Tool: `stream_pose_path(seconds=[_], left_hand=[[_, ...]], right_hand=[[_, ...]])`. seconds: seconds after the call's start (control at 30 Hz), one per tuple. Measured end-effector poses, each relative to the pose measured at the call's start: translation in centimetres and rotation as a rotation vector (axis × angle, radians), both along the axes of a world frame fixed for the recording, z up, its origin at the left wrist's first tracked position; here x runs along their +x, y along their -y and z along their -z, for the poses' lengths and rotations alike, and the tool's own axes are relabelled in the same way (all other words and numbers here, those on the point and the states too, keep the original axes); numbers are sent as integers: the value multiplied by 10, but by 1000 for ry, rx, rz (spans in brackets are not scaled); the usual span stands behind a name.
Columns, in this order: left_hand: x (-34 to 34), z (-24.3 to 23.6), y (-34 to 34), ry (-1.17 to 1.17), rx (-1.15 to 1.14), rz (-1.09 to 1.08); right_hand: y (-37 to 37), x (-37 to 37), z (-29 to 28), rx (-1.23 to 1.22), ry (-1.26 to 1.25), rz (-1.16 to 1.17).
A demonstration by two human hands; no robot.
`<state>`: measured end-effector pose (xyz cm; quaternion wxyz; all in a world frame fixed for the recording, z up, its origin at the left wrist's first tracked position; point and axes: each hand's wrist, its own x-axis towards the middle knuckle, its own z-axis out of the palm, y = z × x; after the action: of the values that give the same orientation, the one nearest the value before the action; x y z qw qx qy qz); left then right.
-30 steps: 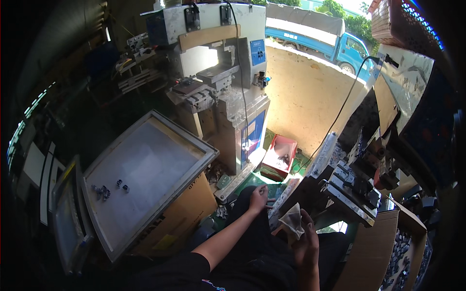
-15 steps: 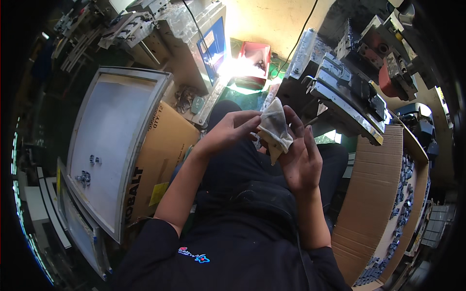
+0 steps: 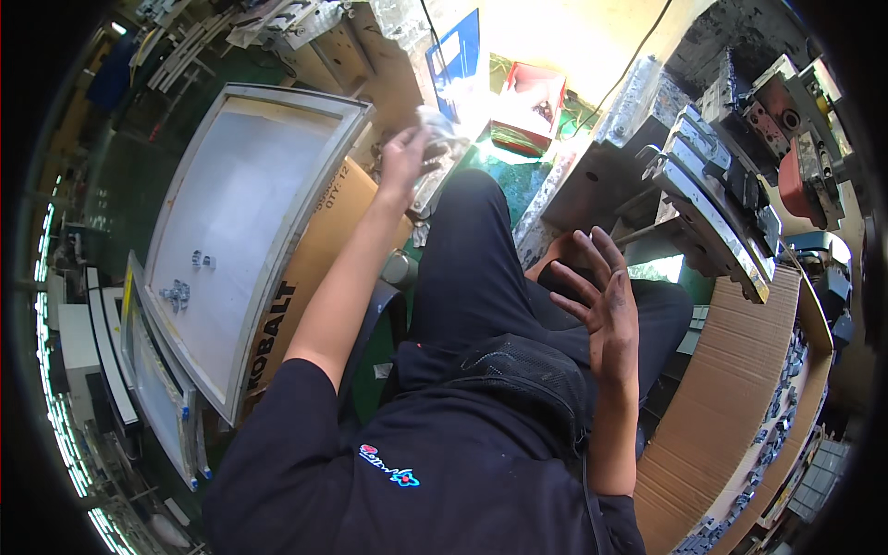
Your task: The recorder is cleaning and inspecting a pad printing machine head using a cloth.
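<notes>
My left hand (image 3: 404, 159) is stretched forward past the cardboard box on the left. Its bent fingers are at the edge of a whitish cloth (image 3: 444, 128), which is blurred and partly washed out by bright light. The fingers look closed on the cloth's near edge. My right hand (image 3: 606, 310) is raised above my right thigh, palm turned inward, with spread fingers and nothing in them. To its upper right is a metal machine fixture (image 3: 708, 199), apart from the hand.
A framed white panel (image 3: 250, 194) with several small metal parts (image 3: 178, 294) rests over a cardboard box (image 3: 310, 268) at left. At right, an open carton (image 3: 726, 370) holds many small metal pieces (image 3: 777, 407). A red bin (image 3: 527, 106) stands ahead on the green floor.
My left hand has moved forward and left, carrying the cloth away from my right hand. My right hand has let go of it and spread its fingers. The whole view has shifted.
</notes>
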<state>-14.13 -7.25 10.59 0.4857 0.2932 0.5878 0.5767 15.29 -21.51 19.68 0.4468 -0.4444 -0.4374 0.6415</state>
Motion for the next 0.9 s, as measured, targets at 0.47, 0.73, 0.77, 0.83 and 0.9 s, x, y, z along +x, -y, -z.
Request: stream_pose_path(seconds=[0.47, 0.73, 0.77, 0.83, 0.9], left_hand=[[-71, 78, -64, -132, -44, -110], [52, 68, 28, -1132, -471, 621], [60, 43, 38, -1126, -483, 613], [67, 11, 55, -1453, -432, 963], [79, -14, 68, -1487, -272, 1076]], right_hand=[[13, 8, 5, 2, 3, -2], [17, 27, 16, -43, 0, 50], [15, 28, 16, -53, -6, 60], [14, 26, 14, -55, -6, 43], [12, 26, 11, 8, 19, 68]])
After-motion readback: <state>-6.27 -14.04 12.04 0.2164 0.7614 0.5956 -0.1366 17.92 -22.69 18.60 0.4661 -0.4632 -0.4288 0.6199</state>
